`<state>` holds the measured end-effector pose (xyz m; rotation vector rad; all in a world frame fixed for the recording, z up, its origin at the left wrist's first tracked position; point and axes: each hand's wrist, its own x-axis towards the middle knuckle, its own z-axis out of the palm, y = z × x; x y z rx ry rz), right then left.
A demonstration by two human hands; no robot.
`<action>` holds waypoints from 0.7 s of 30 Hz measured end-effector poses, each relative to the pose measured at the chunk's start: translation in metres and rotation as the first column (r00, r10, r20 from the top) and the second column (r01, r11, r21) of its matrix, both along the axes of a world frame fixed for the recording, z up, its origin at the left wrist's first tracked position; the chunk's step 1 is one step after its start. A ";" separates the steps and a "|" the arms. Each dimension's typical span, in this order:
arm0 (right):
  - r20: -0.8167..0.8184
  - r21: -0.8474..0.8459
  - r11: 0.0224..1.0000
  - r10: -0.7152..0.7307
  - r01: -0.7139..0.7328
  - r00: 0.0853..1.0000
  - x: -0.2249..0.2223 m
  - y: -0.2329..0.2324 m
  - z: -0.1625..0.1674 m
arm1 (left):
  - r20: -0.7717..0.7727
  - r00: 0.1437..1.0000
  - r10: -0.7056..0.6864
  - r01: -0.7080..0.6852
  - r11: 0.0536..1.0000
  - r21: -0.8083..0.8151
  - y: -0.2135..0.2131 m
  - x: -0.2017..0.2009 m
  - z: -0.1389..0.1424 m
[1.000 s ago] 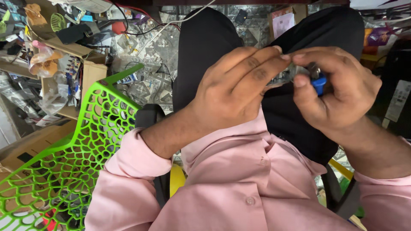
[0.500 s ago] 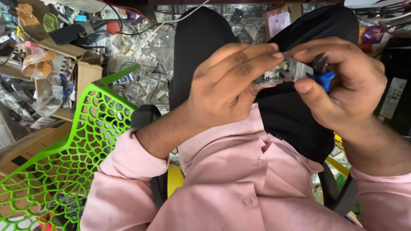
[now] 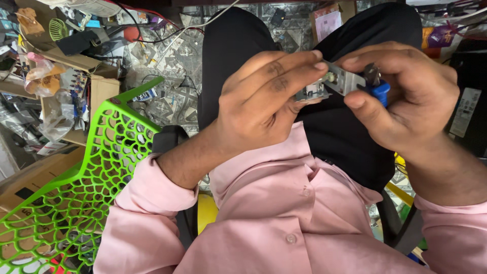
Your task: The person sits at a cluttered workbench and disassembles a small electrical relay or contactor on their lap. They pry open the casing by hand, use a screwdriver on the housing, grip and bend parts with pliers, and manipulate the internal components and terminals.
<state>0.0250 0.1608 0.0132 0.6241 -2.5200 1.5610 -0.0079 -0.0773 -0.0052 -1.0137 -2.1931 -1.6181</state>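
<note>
My left hand (image 3: pixel 264 104) and my right hand (image 3: pixel 403 101) both grip a small metal electrical part (image 3: pixel 332 83) held up over my lap. Left fingertips pinch its left end, where a grey plastic piece shows. My right thumb and fingers clamp the right end, where a blue piece (image 3: pixel 379 92) and a dark screw-like knob (image 3: pixel 372 73) stick out. The part is silvery, flat and bracket-like; most of it is hidden behind my fingers. Below it are my black trousers (image 3: pixel 335 132) and pink shirt (image 3: pixel 284 213).
A green plastic lattice chair (image 3: pixel 91 172) stands at the left. Cardboard boxes (image 3: pixel 96 89), plastic bags, cables and small electronic bits crowd the patterned tile floor (image 3: pixel 167 61) at the upper left. Dark objects and a white label sit at the right edge (image 3: pixel 464 111).
Both hands have spread slightly apart, exposing more of the metal part between them. The view has shifted a little downward and left.
</note>
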 end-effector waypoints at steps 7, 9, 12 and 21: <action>0.088 -0.069 0.997 -0.025 0.031 0.996 0.005 0.004 -0.010 | 0.021 1.000 -0.003 0.003 1.000 -0.002 -0.004 0.002 0.003; 0.141 -0.066 0.996 -0.055 0.065 0.988 0.008 0.006 -0.014 | 0.028 1.000 -0.009 0.009 1.000 0.012 -0.005 0.003 0.004; 0.182 -0.082 0.991 -0.091 0.107 0.979 0.012 0.010 -0.021 | 0.066 0.998 -0.003 0.002 1.000 0.003 -0.006 0.004 0.005; 0.174 -0.014 0.994 -0.102 0.106 0.979 0.009 0.013 -0.015 | 0.104 0.995 -0.012 0.008 0.999 0.040 -0.004 0.002 0.004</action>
